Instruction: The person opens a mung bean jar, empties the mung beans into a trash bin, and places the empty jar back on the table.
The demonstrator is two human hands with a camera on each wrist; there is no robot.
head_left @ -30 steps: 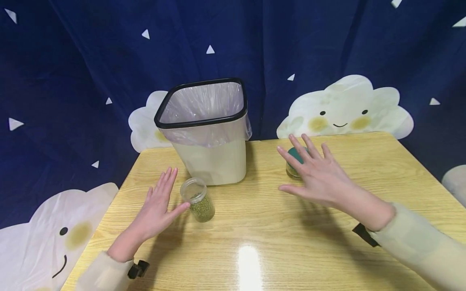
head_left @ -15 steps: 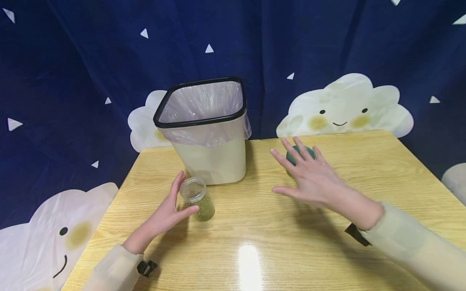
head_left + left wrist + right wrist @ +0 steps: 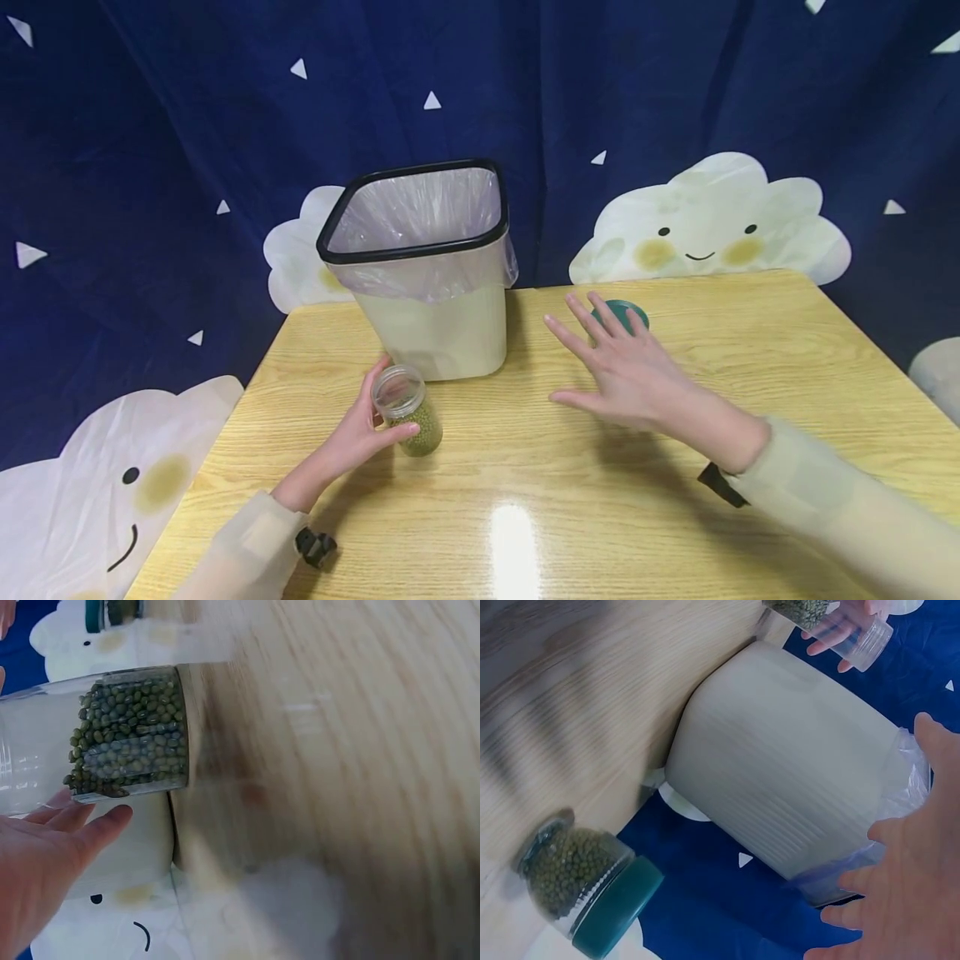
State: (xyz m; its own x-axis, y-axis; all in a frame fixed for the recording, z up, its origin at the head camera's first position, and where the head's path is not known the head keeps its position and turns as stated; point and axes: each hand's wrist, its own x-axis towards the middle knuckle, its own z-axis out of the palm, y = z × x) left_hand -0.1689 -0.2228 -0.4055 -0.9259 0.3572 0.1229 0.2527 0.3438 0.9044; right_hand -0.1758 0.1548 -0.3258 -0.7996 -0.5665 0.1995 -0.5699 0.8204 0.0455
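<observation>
An uncapped clear jar, partly filled with green beans, stands upright on the wooden table. My left hand is around it, thumb across the near side and fingers behind; in the left wrist view the hand lies along the jar. My right hand hovers with spread fingers, holding nothing, in front of a second jar with a green lid. In the right wrist view this shorter jar also shows beans, apart from the right hand.
A cream bin with a black rim and a clear bag liner stands at the back of the table, just behind the open jar. Behind the table hangs a dark blue curtain with clouds and white triangles.
My left hand has moved right from beside the open jar to around it, its thumb now on the front. The right hand has drifted left, uncovering more of the green lid.
</observation>
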